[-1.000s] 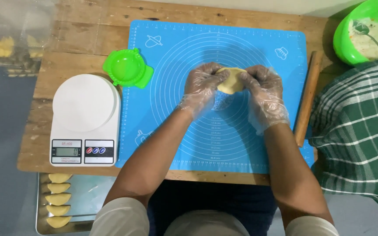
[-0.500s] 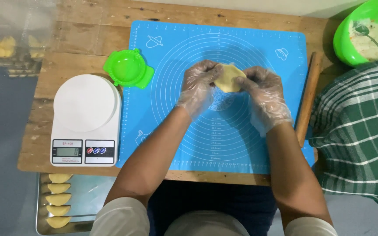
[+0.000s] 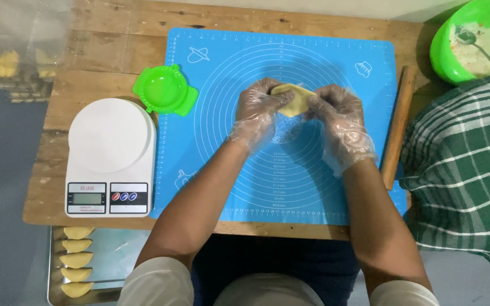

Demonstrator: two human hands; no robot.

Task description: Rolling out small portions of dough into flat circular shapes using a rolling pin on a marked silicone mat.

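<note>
Both hands wore thin, crinkled clear plastic gloves. The left hand [image 3: 259,110] and right hand [image 3: 338,122] pinched a pale yellow dough piece [image 3: 291,100] between them, above the far middle of the smooth blue mat [image 3: 222,164]. Left of them lay a round green plastic press [image 3: 165,89] and a white scale [image 3: 110,158]; right, a wooden rolling pin [image 3: 398,127]. Nothing blocked the hands.
</note>
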